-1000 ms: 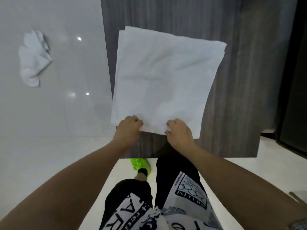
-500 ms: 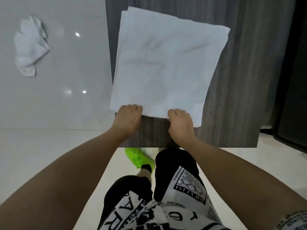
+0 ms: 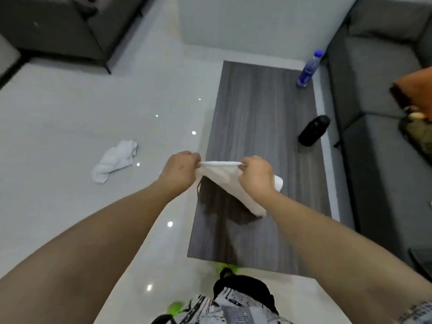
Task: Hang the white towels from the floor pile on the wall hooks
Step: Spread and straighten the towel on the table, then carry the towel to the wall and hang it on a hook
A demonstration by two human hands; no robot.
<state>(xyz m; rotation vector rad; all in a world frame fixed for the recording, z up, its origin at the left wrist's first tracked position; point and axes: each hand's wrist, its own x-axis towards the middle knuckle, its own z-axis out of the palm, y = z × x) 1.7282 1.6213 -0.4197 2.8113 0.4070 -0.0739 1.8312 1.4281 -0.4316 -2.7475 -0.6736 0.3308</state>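
Seen from a head camera looking down, 2 bare forearms reach forward over a dark grey wood-grain table (image 3: pixel 261 127). The left hand (image 3: pixel 181 170) and the right hand (image 3: pixel 256 175) are a short way apart, each with fingers curled and pinching 1 end of the top edge of a white towel (image 3: pixel 230 183), which is stretched taut between them. The towel hangs in the air above the near half of the table, drooping down and toward the right forearm in a loose fold and casting a dark shadow on the wood. It looks light, thin and limp, with no stiffness of its own, so it will likely sag wherever it is not held; gripping the 2 top corners, as here, seems the best way to keep an edge straight for a hook. A 2nd white towel (image 3: pixel 114 161) lies crumpled on the glossy pale floor (image 3: pixel 70 127), well apart from the table's left edge. A blue bottle (image 3: pixel 308 69) and a black bottle (image 3: pixel 314 129) lie near the table's right edge. No wall hooks are visible.
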